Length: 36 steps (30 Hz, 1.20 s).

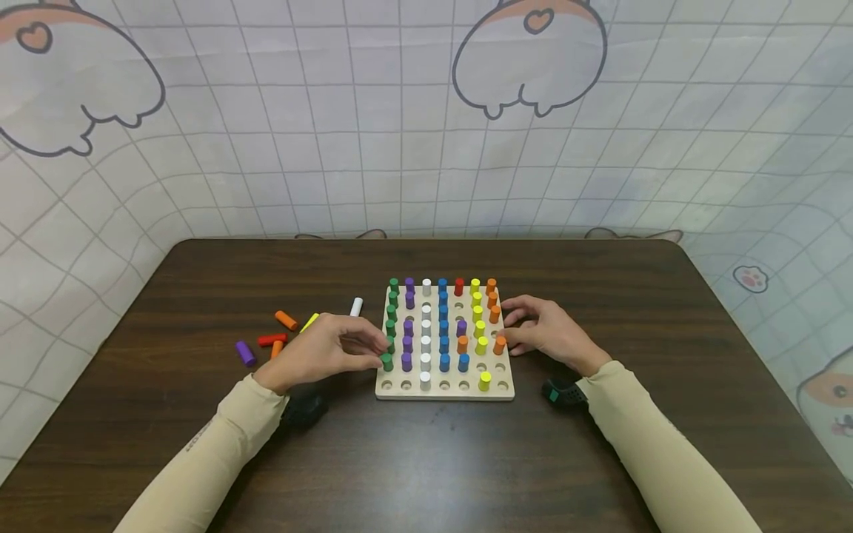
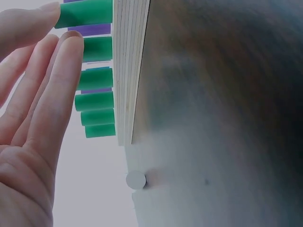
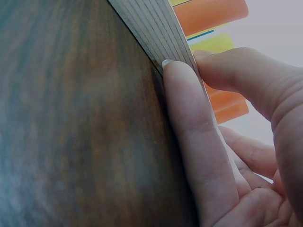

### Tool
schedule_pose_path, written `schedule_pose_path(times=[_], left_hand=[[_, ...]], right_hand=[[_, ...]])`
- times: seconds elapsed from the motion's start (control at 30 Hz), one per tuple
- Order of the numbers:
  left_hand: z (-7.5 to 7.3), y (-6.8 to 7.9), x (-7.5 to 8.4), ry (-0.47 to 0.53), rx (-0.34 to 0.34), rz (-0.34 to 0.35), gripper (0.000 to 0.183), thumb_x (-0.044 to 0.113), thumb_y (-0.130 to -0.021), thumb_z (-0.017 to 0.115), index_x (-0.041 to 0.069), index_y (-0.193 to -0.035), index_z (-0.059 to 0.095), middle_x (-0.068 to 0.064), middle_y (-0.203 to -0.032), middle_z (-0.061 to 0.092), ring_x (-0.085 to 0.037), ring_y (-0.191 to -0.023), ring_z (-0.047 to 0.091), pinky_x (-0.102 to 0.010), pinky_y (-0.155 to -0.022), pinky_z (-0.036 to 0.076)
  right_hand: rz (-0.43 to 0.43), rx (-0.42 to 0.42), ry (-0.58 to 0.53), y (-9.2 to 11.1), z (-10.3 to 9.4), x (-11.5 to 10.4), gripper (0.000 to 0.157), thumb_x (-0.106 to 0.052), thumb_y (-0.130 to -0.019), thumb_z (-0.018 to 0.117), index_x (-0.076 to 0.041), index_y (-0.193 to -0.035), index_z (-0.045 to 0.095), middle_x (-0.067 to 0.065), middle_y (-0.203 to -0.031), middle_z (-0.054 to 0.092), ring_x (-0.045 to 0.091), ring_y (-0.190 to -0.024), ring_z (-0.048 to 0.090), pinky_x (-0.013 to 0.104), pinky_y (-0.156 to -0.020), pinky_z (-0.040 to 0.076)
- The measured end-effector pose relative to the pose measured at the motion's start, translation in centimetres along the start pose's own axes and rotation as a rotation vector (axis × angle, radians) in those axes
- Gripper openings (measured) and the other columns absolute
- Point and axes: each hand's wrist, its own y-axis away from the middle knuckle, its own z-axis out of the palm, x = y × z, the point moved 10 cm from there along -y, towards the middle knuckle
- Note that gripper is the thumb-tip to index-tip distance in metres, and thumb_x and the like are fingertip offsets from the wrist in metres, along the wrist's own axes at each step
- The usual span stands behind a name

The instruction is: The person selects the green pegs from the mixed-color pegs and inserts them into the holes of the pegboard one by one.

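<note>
A pale wooden pegboard (image 1: 396,393) lies on the table, with coloured pegs standing in columns and some holes bare, mostly toward the front. At its left side, my left hand (image 1: 326,349) has its thumb tip on the end of the front green peg (image 2: 87,13). The fingers are fairly straight, with the index fingertip against the second green peg (image 2: 97,49). On the right, my right hand (image 1: 549,333) pinches the board's edge (image 3: 147,28), thumb on top and index finger along the side. Orange pegs (image 3: 213,16) stand right by that thumb.
Loose pegs lie left of the board: a white one (image 1: 356,306), a yellow one (image 1: 309,322) partly behind my left hand, a red one (image 1: 272,339), a purple one (image 1: 245,353) and orange ones (image 1: 286,320). The dark table (image 1: 440,466) meets a patterned cloth backdrop (image 1: 400,170).
</note>
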Motion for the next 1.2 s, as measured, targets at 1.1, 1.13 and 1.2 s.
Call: schedule_pose_path(times=[1.1,1.13,1.2], left_hand=[[-6.0,5.0,-1.2,-0.193,0.114,-0.090,0.022,0.019,-0.087,0.085,0.017,-0.107,0.077,0.002,-0.104,0.079,-0.003,-0.094,0.071,-0.023,-0.084,0.060],[-6.2,5.2,-1.4,-0.191,0.117,-0.098,0.022,0.020,-0.087,0.085,0.017,-0.107,0.077,0.002,-0.104,0.079,-0.003,-0.094,0.071,-0.023,-0.085,0.060],[-6.5,5.5,-1.8,-0.188,0.122,-0.116,0.022,0.022,-0.087,0.085,0.017,-0.107,0.077,0.002,-0.104,0.080,-0.003,-0.094,0.072,-0.023,-0.086,0.060]], right_hand=[[-0.017,-0.018,0.009,0.0,0.1,-0.4,0.064,-0.024,-0.095,0.075,-0.005,-0.149,0.047,0.019,-0.123,0.056,0.020,-0.092,0.073,0.034,-0.080,0.065],[-0.015,-0.018,0.009,0.0,0.1,-0.3,0.064,-0.024,-0.095,0.075,-0.005,-0.149,0.047,0.019,-0.124,0.056,0.020,-0.092,0.073,0.034,-0.080,0.065],[-0.012,-0.018,0.009,-0.1,0.1,-0.2,0.064,-0.024,-0.095,0.075,-0.005,-0.149,0.047,0.019,-0.124,0.056,0.019,-0.092,0.073,0.034,-0.080,0.065]])
